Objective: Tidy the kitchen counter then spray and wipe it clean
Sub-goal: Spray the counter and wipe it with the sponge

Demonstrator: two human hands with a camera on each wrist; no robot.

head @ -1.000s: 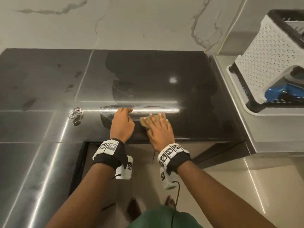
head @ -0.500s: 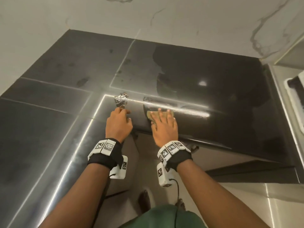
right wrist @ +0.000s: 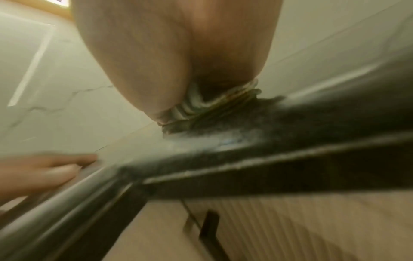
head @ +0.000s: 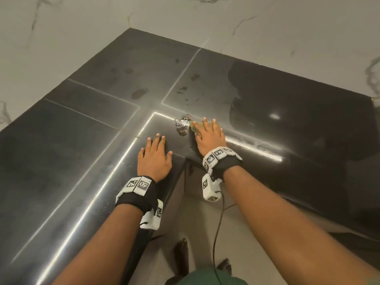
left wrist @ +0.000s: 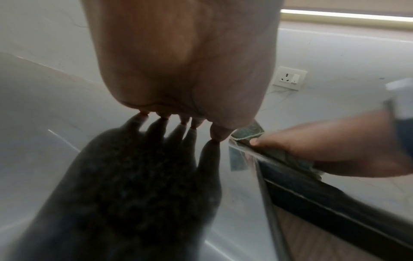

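Note:
The black stone counter (head: pixel 298 112) forms an inside corner in front of me. My right hand (head: pixel 207 128) lies flat on a folded greenish cloth (head: pixel 192 125), pressing it to the counter near the front edge. Only the cloth's left edge shows past the fingers, touching a patch of foamy spray (head: pixel 182 124). My left hand (head: pixel 156 140) rests flat on the counter to the left, fingers straight, holding nothing. In the left wrist view its fingertips (left wrist: pixel 164 115) touch the glossy surface, with the cloth (left wrist: pixel 248 130) beside them. The right wrist view shows the cloth (right wrist: pixel 201 106) bunched under the palm.
Dried smudges (head: pixel 139 93) dot the counter's far left part; the right part looks wet and dark. Marble wall (head: pixel 205 21) backs the counter, with a socket (left wrist: pixel 288 78) on it. Cabinet fronts (right wrist: pixel 290 229) and floor lie below the edge.
My right hand slid the cloth left up to the foamy patch. My left hand uncurled from the counter edge and now lies flat further left. My view swung left, losing the dish rack.

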